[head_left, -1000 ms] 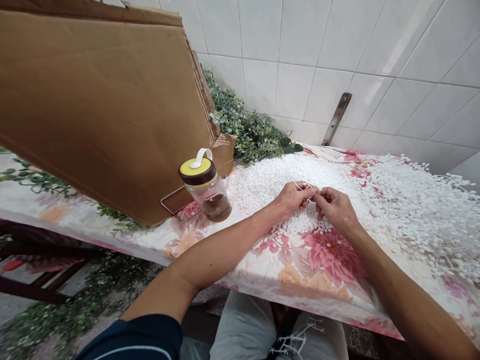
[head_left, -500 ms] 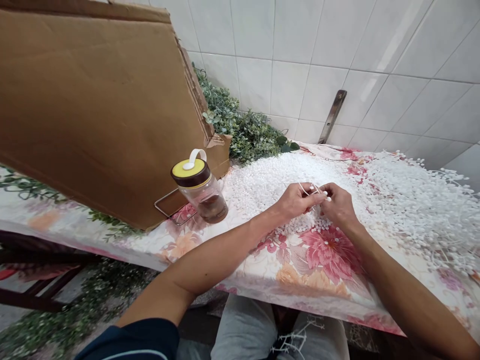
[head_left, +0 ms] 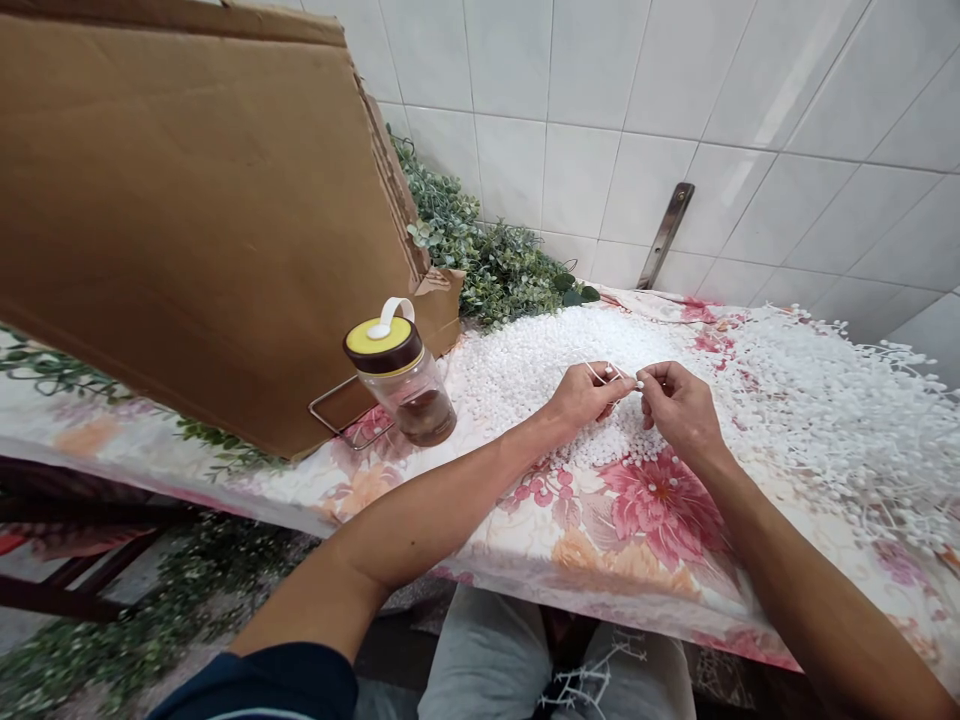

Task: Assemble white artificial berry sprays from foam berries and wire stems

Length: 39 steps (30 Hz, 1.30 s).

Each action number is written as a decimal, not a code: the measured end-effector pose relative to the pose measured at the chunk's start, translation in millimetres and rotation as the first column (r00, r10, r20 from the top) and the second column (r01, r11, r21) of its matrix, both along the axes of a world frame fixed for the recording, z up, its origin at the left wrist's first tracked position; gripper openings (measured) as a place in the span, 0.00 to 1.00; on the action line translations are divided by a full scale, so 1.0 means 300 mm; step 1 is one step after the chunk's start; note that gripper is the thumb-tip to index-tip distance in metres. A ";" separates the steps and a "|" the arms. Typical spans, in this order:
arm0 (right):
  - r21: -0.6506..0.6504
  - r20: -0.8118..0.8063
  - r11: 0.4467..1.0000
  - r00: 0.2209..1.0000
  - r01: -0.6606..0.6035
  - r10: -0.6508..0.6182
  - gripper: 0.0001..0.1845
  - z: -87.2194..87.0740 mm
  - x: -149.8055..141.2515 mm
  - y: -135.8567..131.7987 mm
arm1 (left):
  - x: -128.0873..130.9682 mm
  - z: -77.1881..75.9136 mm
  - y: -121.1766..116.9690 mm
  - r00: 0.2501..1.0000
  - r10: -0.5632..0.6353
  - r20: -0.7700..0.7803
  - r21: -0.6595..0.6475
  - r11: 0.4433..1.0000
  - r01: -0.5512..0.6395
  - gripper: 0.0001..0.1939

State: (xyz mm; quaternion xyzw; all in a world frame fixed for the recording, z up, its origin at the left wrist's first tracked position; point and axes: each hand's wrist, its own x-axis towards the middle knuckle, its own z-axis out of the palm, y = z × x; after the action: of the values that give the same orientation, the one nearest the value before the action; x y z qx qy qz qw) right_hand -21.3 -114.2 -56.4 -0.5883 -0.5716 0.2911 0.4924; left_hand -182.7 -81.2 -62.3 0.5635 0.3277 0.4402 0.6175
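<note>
Stems are pinched by the left hand, their beaded tip pointed toward the right hand, whose hold is obscured.

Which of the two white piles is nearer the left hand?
The dense, beady pile mid-table, right by the left hand; the looser, stemmed pile lies farther off, beyond the right hand.

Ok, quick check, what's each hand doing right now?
Left hand: closed, holding thin white stems.
Right hand: fingers curled beside a small white bead; can't tell whether they're closed on it.
</note>
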 end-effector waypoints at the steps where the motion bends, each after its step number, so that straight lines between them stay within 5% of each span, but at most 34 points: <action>1: -0.002 0.004 1.000 1.000 0.000 0.000 0.17 0.001 -0.001 0.000 | 0.001 0.000 -0.001 1.000 -0.002 0.002 0.002 1.000 0.002 0.22; 39: -0.017 0.012 0.997 0.997 -0.073 0.073 0.15 -0.015 0.002 0.003 | 0.000 0.003 -0.003 1.000 -0.004 -0.006 0.011 1.000 0.004 0.22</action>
State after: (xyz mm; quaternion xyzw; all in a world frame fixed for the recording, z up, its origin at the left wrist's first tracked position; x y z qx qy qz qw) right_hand -20.8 -113.3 -60.9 -0.5730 -0.5933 0.3099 0.4728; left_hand -182.6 -82.1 -61.5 0.5690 0.3259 0.4391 0.6142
